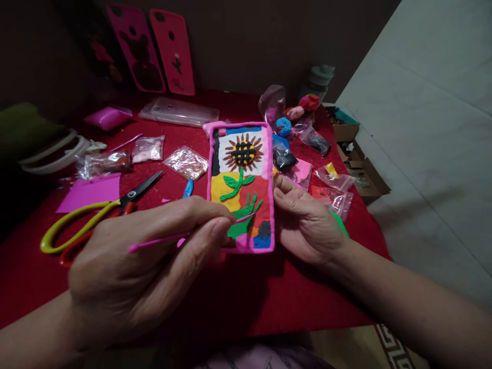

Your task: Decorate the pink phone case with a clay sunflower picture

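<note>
My right hand (311,225) grips the right edge of a small clay picture panel (225,184) with a pink rim, holding it tilted up above the red cloth. A brown-petalled sunflower (243,152) with a green stem and leaves stands in relief on its coloured patches. Pinched in my left hand (154,261) is a thin pink modelling tool (157,243). Its tip reaches the green clay blades (246,210) low on the panel. My left hand hides part of the panel's lower left edge and part of the scissors.
Scissors (130,197) with yellow and red handles lie at left on the red cloth (230,302). Bags of clay (148,148) and a clear case (179,111) lie around. Two pink phone cases (175,51) lean at the back. Cardboard boxes (365,179) sit right of the table.
</note>
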The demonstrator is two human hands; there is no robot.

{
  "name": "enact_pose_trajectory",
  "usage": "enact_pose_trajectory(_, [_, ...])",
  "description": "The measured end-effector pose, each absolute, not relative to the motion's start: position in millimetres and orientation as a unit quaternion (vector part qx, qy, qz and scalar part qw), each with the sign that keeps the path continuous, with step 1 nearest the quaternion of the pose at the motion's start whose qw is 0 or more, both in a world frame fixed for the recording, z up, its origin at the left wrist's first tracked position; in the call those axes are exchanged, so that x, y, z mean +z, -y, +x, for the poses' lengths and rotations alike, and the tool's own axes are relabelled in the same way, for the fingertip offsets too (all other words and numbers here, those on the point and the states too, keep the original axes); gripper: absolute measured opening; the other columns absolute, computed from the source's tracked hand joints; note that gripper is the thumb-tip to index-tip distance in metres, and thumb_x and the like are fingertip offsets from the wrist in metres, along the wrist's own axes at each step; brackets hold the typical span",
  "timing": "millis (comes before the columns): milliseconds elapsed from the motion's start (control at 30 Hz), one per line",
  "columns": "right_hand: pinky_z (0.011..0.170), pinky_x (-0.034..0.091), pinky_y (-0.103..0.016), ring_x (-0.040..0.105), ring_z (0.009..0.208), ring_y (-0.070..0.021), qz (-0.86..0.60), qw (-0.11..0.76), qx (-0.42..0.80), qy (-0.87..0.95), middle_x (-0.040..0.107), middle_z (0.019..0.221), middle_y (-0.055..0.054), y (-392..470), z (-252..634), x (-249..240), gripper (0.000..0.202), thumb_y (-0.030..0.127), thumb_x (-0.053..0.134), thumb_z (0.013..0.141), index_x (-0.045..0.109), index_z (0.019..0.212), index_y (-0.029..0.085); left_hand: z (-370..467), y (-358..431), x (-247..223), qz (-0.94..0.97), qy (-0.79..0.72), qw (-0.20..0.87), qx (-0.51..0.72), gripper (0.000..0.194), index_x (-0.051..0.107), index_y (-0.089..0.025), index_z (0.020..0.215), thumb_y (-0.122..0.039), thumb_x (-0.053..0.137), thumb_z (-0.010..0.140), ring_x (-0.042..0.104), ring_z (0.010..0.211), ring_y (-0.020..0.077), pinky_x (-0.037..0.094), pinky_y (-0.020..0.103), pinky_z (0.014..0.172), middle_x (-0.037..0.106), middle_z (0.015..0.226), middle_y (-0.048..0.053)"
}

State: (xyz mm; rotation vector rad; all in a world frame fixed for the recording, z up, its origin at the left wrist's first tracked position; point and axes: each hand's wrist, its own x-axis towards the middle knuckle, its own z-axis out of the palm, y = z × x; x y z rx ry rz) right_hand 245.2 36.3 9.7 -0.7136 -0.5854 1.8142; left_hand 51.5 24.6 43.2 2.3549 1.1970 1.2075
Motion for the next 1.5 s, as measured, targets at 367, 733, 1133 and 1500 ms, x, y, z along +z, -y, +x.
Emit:
enact_pose_trajectory(367, [0.1,0.053,-0.037,0.068,0.082,-0.0156,-0.3,0.527,0.758,0.242,0.069,0.085,0.002,-36.0,244.5,9.8,0.009,0.018,0.07,0.08,0.063,0.082,0.024,41.0,-21.2,45.2,0.82,-0.381,0.174,0.39,0.018,0.07,-0.029,0.092,-0.023,0.053,0.094,0.063,0.053,0.0097,0.047,0.018,0.047,0.067,0.062,-0.005])
enact_pose_trajectory(733, [0.095,0.055,-0.036,0.066,0.079,-0.0152,-0.298,0.527,0.758,0.243,0.068,0.081,0.003,-35.8,244.9,10.4,0.009,0.018,0.069,0.081,0.064,0.082,0.024,40.2,-20.5,47.7,0.829,-0.366,0.168,0.388,0.02,0.068,-0.027,0.091,-0.022,0.05,0.098,0.062,0.052,0.0037,0.045,0.011,0.049,0.066,0.062,-0.008])
enact_pose_trajectory(1133, [0.098,0.055,-0.039,0.067,0.08,-0.016,-0.299,0.526,0.757,0.246,0.069,0.08,0.003,-36.0,245.5,10.3,0.009,0.018,0.07,0.08,0.064,0.08,0.025,43.1,-22.2,47.9,0.829,-0.376,0.168,0.378,0.022,0.07,-0.028,0.092,-0.024,0.049,0.099,0.064,0.054,0.0058,0.046,0.014,0.047,0.067,0.066,-0.007])
enact_pose_trajectory(1500, [0.1,0.054,-0.039,0.068,0.082,-0.016,-0.298,0.526,0.759,0.243,0.07,0.082,0.002,-35.3,244.9,10.7,0.008,0.017,0.067,0.082,0.065,0.083,0.025,40.8,-19.6,45.9,0.825,-0.373,0.165,0.391,0.02,0.068,-0.027,0.093,-0.024,0.049,0.099,0.064,0.054,0.0053,0.047,0.015,0.05,0.067,0.065,-0.008])
